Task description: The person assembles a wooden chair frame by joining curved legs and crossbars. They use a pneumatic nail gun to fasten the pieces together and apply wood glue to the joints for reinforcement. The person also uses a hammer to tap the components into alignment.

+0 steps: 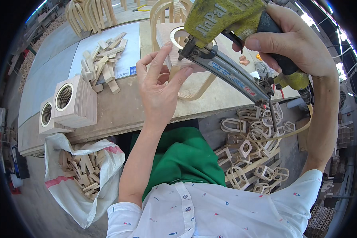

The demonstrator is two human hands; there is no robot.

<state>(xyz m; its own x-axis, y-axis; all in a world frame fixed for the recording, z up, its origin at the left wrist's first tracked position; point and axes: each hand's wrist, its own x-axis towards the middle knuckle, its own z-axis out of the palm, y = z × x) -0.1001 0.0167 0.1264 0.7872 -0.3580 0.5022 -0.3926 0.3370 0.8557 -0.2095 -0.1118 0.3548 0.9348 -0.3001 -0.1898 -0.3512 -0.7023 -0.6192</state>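
Seen from the head camera, a person in a white printed shirt [226, 202] works at a wide wooden table [127, 105]. The left hand [159, 85] is raised over the near edge of the table, its thumb and index finger parted around the near left corner of a square wooden panel [164, 33]. The panel sits just beyond that hand, touching its fingertips; how firmly they press, I cannot tell. A round hole with a pale rim opens in its face, and a bent wooden strip [198, 93] curves below it.

The right hand [285, 45], higher and to the right, is wrapped around the black grip of a yellow-green nail gun [216, 20]. The tool's nose is at the panel, between the two hands, close to the left fingertips, and its silver magazine [234, 77] slants down to the right.

Left of the left hand, loose wooden slats [103, 63] lie heaped on the table, with two stacks of holed square panels [85, 103] nearer the edge. Below stands a white sack [103, 202] of wood offcuts [85, 170]. Green cloth [182, 154] covers the lap; at lower right, small wooden frames [261, 146] lie piled.
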